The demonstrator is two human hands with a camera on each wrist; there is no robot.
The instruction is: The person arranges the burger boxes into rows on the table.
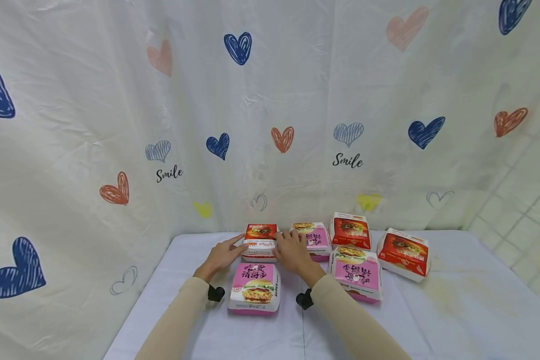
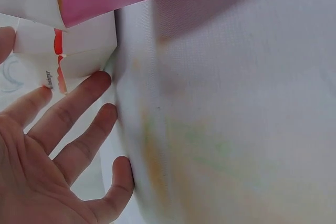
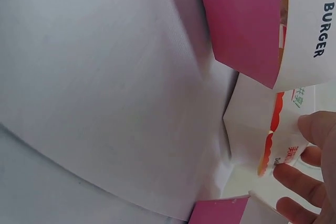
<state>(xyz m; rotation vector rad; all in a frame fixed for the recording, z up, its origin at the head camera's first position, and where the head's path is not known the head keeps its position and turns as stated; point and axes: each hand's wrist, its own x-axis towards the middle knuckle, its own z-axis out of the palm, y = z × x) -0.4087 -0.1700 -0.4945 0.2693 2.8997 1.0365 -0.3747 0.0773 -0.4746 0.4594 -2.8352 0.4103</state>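
Observation:
A red and white burger box (image 1: 259,243) stands at the back left of the table, between my two hands. My left hand (image 1: 222,256) touches its left side with extended, spread fingers (image 2: 71,121). On the box's right side rests my right hand (image 1: 293,251), its thumb and fingertips (image 3: 283,173) against the white cardboard. Just in front of this box lies a pink and white burger box (image 1: 254,287), apart from both hands. Another pink burger box (image 1: 312,240) stands close behind the right hand.
To the right are a pink burger box (image 1: 356,271), an upright-printed red burger box (image 1: 350,230) behind it, and a red burger box (image 1: 404,252) set at an angle. A white cloth (image 1: 468,310) covers the table. A heart-printed curtain (image 1: 292,90) hangs behind.

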